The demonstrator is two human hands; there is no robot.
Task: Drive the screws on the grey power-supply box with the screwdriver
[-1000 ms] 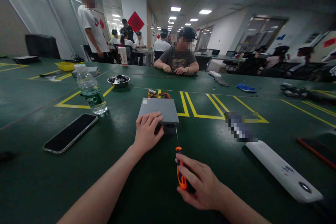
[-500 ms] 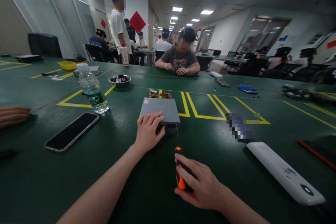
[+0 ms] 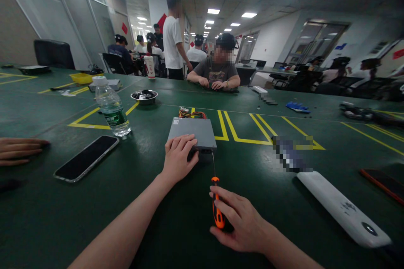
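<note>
A grey metal computer power supply unit (image 3: 198,130) lies on the green table, a bundle of coloured wires (image 3: 193,114) at its far side. My left hand (image 3: 180,153) grips its near left corner, fingers over the top and thumb at the front face. In my right hand (image 3: 236,218) is a screwdriver (image 3: 217,206) with an orange and black handle, held between thumb and fingers. Its thin shaft points away from me, and the tip meets the unit's front face near the right corner. Whether it sits in a screw is too small to tell.
Left of the unit are a phone (image 3: 86,159), a water bottle (image 3: 112,109) and a metal bowl (image 3: 144,96) of small dark parts. Another person's hand (image 3: 20,150) rests at the left edge. A white device (image 3: 342,208) lies right. A person (image 3: 217,67) sits opposite.
The screwdriver's handle has turned about its axis and shifted slightly right. My left hand and the unit stay put. The other person's hand at left slid inward; a standing person in the background moved right.
</note>
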